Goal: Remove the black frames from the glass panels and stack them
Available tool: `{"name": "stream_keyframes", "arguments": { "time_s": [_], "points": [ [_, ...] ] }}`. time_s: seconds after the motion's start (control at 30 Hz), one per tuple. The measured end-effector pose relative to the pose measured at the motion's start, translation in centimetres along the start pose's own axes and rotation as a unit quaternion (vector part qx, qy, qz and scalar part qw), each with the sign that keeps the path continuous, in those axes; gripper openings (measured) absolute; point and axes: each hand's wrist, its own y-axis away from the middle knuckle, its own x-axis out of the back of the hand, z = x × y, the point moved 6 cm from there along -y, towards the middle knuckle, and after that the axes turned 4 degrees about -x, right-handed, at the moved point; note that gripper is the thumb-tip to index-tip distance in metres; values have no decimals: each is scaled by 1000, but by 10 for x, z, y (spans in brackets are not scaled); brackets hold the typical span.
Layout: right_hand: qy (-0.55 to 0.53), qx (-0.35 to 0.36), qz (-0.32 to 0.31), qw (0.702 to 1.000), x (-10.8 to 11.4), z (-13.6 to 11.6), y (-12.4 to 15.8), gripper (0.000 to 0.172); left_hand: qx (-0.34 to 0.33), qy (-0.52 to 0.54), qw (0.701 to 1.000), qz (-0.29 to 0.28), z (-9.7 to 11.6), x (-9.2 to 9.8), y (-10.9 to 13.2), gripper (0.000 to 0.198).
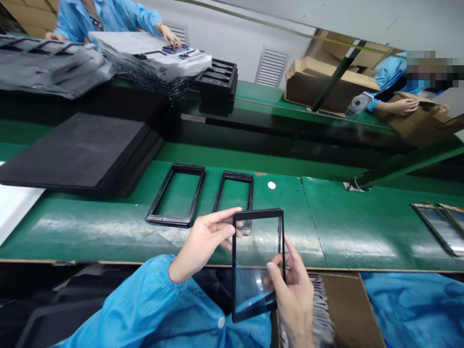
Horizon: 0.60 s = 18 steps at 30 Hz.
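Observation:
Between my two hands a black-bordered glass panel (258, 251), clear in the middle, is held up above the front edge of the green bench. My left hand (212, 232) pinches its upper left edge, the fingertips partly behind the glass. On its right side my right hand (292, 285) grips the edge, thumb in front and fingers behind, seen through the pane. Behind the panel lies a black rectangular frame (251, 193), partly covered by it. Another stack of black frames (152, 218) rests to the left of that one.
Black flat boards (79, 150) are stacked at the left. Glass panels (437, 227) lie at the far right. A green metal post (398, 169) slants across the right. Across the bench, two people in blue work near bagged stacks (152, 63) and cardboard dividers (322, 87).

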Motion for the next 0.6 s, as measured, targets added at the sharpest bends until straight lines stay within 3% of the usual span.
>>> {"name": "stream_keyframes", "arguments": {
  "time_s": [0.27,0.33,0.4,0.47,0.6],
  "points": [
    [38,32,-3,999,6,11,-2,73,-5,-10,1000,0,1,-1,1,48],
    [110,112,4,988,13,2,-5,65,-7,-31,999,6,4,0,0,47],
    [191,217,38,957,21,-18,-8,52,-12,-65,998,7,9,0,1,45],
    [204,264,50,941,27,-40,-14,42,-17,-102,995,-2,16,-1,4,42],
    [101,126,-74,984,15,-63,-35,41,-27,-149,988,-26,27,-3,11,39]
  ]
}}
